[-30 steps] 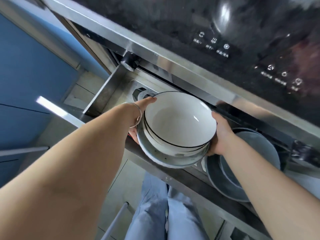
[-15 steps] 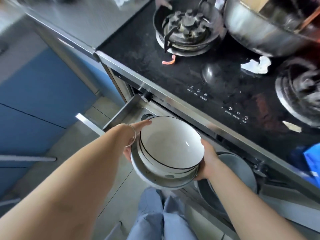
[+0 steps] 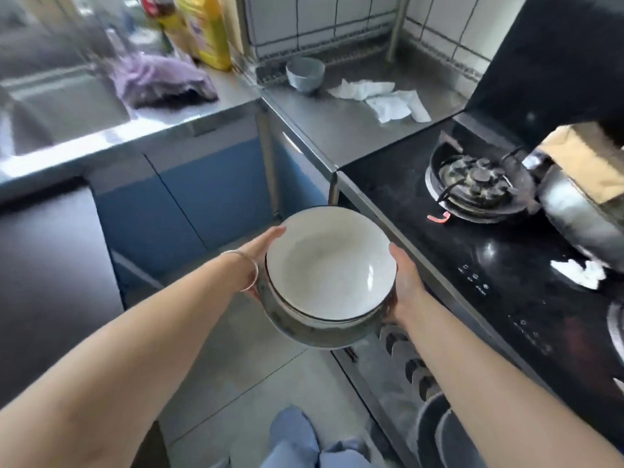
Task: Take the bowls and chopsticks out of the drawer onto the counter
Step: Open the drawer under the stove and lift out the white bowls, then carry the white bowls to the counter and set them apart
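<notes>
A stack of nested bowls [image 3: 329, 265], white inside with a dark rim and a grey outer bowl underneath, hangs in the air in front of the blue cabinets. My left hand [image 3: 261, 248] grips its left side and my right hand [image 3: 403, 282] grips its right side. The open drawer [image 3: 398, 363] lies below and to the right, with dark plates [image 3: 439, 430] standing in its rack. The steel counter [image 3: 341, 130] stretches behind, left of the stove. No chopsticks show.
A grey bowl [image 3: 305, 74] and crumpled white paper [image 3: 388, 99] lie on the counter. The black stove [image 3: 506, 251] with a burner [image 3: 477, 180] and a steel pot [image 3: 580, 211] sits to the right. A purple cloth [image 3: 162, 81] and yellow bottles [image 3: 211, 28] stand at the back left.
Both hands have lifted the bowl stack up and out of the drawer, away to the left. The view has swung up toward the counter.
</notes>
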